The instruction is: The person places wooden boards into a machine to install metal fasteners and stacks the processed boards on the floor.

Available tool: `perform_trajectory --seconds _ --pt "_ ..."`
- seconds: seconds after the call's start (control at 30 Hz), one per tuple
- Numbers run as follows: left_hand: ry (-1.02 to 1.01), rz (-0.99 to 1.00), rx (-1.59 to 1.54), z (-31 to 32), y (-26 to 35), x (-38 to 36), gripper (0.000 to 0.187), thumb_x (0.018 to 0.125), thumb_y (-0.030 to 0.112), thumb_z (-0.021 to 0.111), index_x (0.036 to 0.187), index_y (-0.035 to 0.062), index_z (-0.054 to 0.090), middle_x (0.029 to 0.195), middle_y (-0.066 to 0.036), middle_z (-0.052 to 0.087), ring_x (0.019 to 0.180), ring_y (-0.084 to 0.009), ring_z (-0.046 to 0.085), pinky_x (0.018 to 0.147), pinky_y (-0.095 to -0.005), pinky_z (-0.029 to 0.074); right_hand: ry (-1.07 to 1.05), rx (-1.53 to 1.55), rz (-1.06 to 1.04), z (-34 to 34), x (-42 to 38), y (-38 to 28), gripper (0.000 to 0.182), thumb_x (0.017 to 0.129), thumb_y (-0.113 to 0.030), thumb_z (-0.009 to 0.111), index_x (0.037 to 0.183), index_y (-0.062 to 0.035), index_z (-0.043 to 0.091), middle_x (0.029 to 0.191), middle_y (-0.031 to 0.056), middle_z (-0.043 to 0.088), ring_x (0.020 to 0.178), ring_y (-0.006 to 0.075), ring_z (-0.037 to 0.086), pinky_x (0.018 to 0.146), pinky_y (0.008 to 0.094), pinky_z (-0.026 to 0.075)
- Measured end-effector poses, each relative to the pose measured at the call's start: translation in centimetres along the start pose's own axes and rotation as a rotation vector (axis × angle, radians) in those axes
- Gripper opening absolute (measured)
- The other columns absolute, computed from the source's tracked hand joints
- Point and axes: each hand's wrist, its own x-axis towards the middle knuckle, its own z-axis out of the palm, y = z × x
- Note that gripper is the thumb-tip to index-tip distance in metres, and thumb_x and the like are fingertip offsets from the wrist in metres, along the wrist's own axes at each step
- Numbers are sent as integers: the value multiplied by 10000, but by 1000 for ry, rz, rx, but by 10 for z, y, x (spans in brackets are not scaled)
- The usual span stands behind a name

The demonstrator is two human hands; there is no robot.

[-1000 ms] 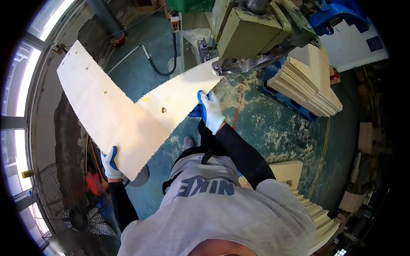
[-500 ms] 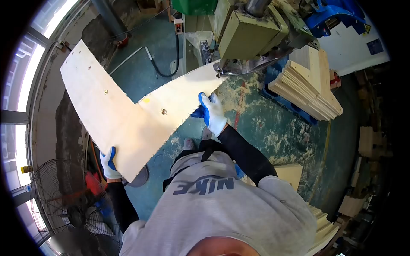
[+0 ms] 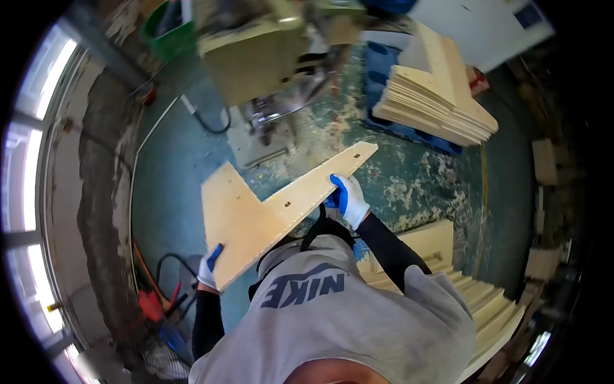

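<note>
An L-shaped plywood panel (image 3: pixel 246 224) with rough, splintery edges is held in front of my body, tilted, its narrow arm pointing up and to the right. Small metal fittings show on its face. My left hand (image 3: pixel 208 267), in a white and blue glove, grips the lower left corner with the thumb on top. My right hand (image 3: pixel 350 200), gloved the same way, is closed around the near edge of the narrow arm; its other fingers are partly hidden beneath. The panel is apart from the machine (image 3: pixel 252 70), whose metal head (image 3: pixel 262 118) sits beyond it.
Stacked plywood panels (image 3: pixel 425 112) rest on a blue pallet (image 3: pixel 377 64) at the far right. Another panel stack (image 3: pixel 476 301) lies beside me on the right. A green bin (image 3: pixel 169 38) stands far left. Black cable (image 3: pixel 173 257) lies near my left arm; sawdust covers the floor.
Both hands have drawn the panel away from the machine head and nearer my body, and its tilt has changed. My view has shifted, bringing more of the right-hand stack into sight.
</note>
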Motion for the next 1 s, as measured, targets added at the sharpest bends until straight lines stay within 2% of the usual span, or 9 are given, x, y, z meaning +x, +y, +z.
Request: perform_trajectory --seconds 0.2,0.37,0.47,0.57,0.67,0.73,0.8,0.93,1.0 --pt "-345 -288 81 152 -123 105 393 996 179 578 1340 -7 532 1263 -139 639 1109 -255 647 946 -367 535 377 99 -304 -207 -39 -91 198 935 -235 596 1055 -77 580 716 56 628 480 154 585 395 267 456" --pt "-524 -20 340 349 -205 150 408 960 119 612 1341 2 526 1231 -141 642 1081 -263 653 916 -381 544 641 341 -530 -391 -63 -116 283 944 -263 619 1169 -98 571 904 33 650 732 151 667 536 285 528" --pt "-630 26 465 443 -236 175 403 918 -9 625 1310 -13 533 1201 -107 654 1042 -225 660 872 -349 549 872 236 -326 -476 -82 -135 351 964 -255 632 1241 -66 530 1049 58 631 841 156 662 649 300 562" --pt "-713 190 541 543 -266 187 432 894 -31 647 1310 -19 529 1202 -101 650 1055 -195 647 894 -326 531 1251 -17 -769 -558 -59 -162 450 970 -166 632 1359 -18 460 1263 91 538 1050 158 606 868 289 518" --pt "-742 261 680 619 -283 213 458 875 -37 667 1310 -20 525 1201 -94 647 1063 -170 636 914 -305 514 998 -162 -802 -535 -36 -275 485 969 -201 630 1380 -7 457 1241 123 576 1070 214 602 929 308 487" --pt "-763 255 730 662 -298 232 474 864 -35 679 1311 -21 520 1202 -90 644 1067 -155 627 924 -292 503 863 -511 -872 -563 30 -311 514 964 -240 627 1379 14 460 1217 162 607 1075 251 607 953 340 482" --pt "-797 233 804 709 -314 259 494 848 -30 688 1311 -14 516 1189 -82 647 1054 -149 625 915 -289 505 701 -567 -757 -565 93 -360 557 951 -281 641 1380 26 460 1199 182 625 1095 263 605 985 357 464" --pt "-868 100 829 798 -356 325 495 850 19 700 1309 -5 516 1188 -86 650 1060 -162 626 919 -303 505 466 -203 -655 -607 226 -395 565 948 -206 676 1390 55 440 1277 138 606 1131 213 591 990 318 457" --pt "-973 325 933 850 -383 368 494 874 87 711 1312 -12 507 1187 -107 648 1069 -169 614 932 -305 492 483 92 -655 -655 263 -416 488 928 -89 682 1351 50 484 1242 111 628 1064 174 611 935 284 483"
